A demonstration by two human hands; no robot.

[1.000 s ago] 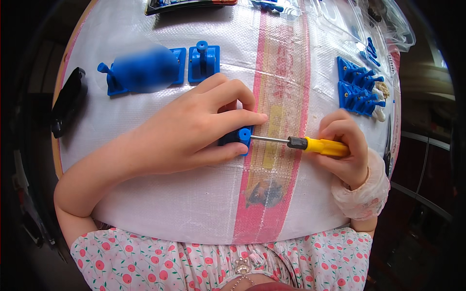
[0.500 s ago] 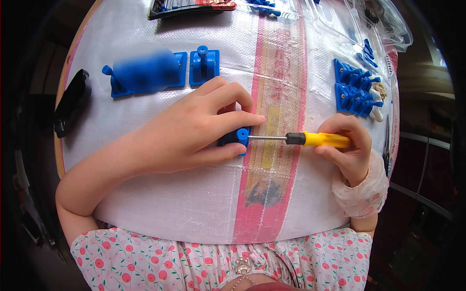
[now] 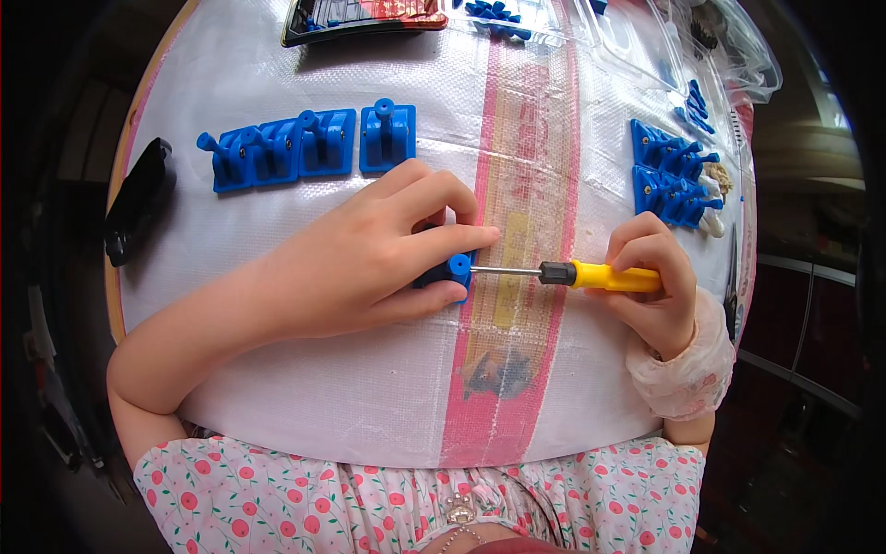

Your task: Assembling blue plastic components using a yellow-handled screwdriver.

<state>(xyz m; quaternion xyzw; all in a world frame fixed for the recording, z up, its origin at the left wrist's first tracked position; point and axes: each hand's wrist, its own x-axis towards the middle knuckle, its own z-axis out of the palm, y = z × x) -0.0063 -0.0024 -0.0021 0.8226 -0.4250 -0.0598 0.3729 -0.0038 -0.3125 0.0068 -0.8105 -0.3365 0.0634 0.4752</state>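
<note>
My left hand [image 3: 378, 249] is closed on a small blue plastic bracket [image 3: 459, 269] with a round peg, pressing it on the table between thumb and fingers. Most of the bracket is hidden under that hand. From the right, my right hand [image 3: 657, 282] grips the yellow handle of a screwdriver [image 3: 604, 276] with a black collar. Its metal shaft lies level, and the tip meets the bracket's right side beside the peg. Whether it sits in a screw is too small to tell.
Several similar blue brackets [image 3: 325, 148] stand in a row at the far left, with a single bracket [image 3: 388, 138] beside them. More brackets [image 3: 672, 175] are grouped at the right. A black tray [image 3: 365, 35], loose blue pegs [image 3: 498, 18] and clear plastic containers lie farther back. A black object [image 3: 138, 198] rests near the left edge.
My right fingers have shifted round the screwdriver handle, with more fingers curled over its top. The screwdriver and bracket stay in nearly the same place.
</note>
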